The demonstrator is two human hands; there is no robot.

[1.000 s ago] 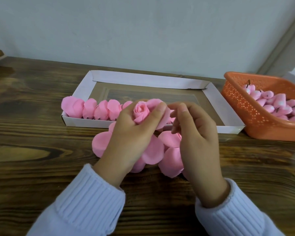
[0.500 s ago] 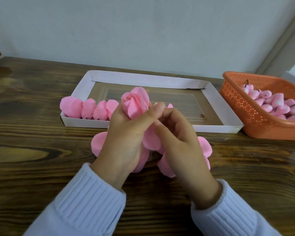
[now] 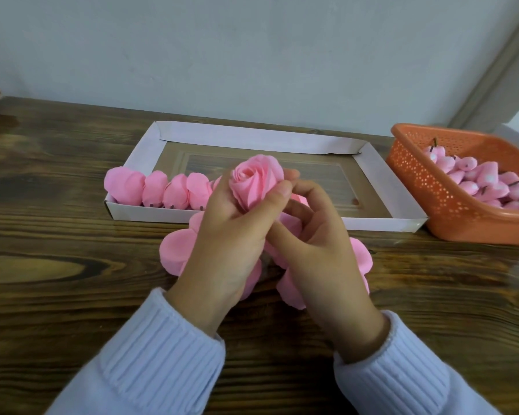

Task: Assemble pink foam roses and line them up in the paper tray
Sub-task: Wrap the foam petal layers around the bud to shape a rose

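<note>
1. My left hand (image 3: 231, 241) grasps 1 rose (image 3: 256, 182), thumb and fingers wrapped round its lower part, the bloom open towards me and raised above the table (image 3: 57, 265).
2. My right hand (image 3: 318, 250) is curled close against the left one. Its thumb and fingers pinch pink foam on the underside of the rose, and its thumb crosses beneath my left palm.
3. The rose is in the air over the near edge of the tray (image 3: 252, 136), just beyond my knuckles.
4. The tray is white paper with low folded walls and lies straight beyond both hands. Its floor is brownish.
5. Inside the tray, beyond and to the left of my left hand, a row (image 3: 162, 191) of pink roses leans on the near wall. 4 of them show whole, side by side and touching, and 1 more is partly hidden behind my left hand.
6. To the right of my right hand, just beside the tray's right end, sits an orange perforated basket (image 3: 432, 199). It holds a heap of pink buds (image 3: 486, 181), several with short dark stems sticking out.
7. Under and around both hands, flat pink petals (image 3: 174, 253) lie on the table, some to the left of my left wrist and some to the right of my right hand.
8. Ribbed pale blue sleeves (image 3: 162, 348) cover both of my wrists.
</note>
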